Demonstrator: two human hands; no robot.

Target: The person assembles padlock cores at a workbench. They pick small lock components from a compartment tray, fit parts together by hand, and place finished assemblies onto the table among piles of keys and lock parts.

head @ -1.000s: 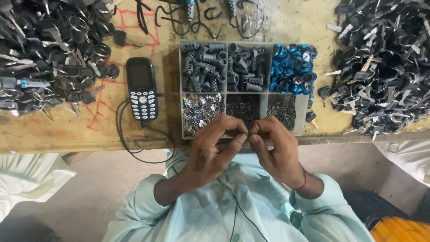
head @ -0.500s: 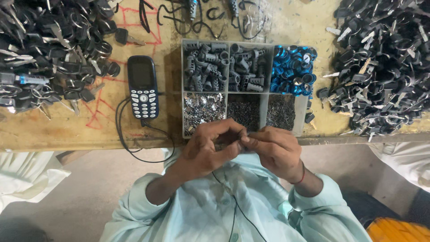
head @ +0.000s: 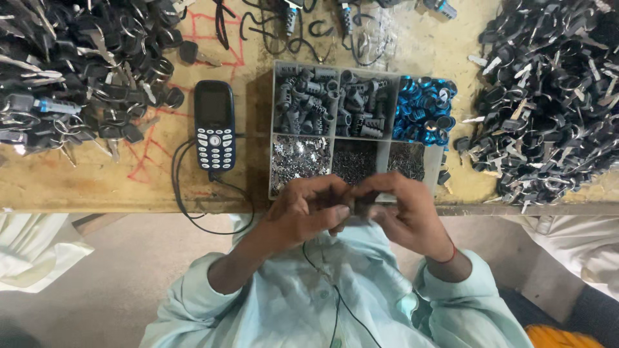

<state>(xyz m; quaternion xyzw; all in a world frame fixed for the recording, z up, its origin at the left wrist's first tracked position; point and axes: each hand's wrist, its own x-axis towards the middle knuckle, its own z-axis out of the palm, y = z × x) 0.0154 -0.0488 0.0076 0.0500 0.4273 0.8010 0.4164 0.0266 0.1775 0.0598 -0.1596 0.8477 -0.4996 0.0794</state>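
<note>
Both hands meet just off the bench edge: the left hand [head: 308,212] and right hand [head: 403,216] pinch a small dark part [head: 356,207] between their fingertips, equally near. Just beyond lies the compartment tray [head: 436,161], key piles [head: 548,96] farther.

Seen from above: left hand [head: 308,209] and right hand [head: 403,212] pressed fingertip to fingertip at the near edge of a grey plastic six-compartment parts tray [head: 278,129], pinching a small dark part [head: 356,207], mostly hidden. In the tray: grey cylinders, blue rings, tiny metal bits. Left of the tray, a dark blue keypad phone [head: 215,125] with a black cable [head: 184,193]. Farther left and right of the tray, heaps of black-headed keys [head: 77,71] [head: 548,96].
</note>
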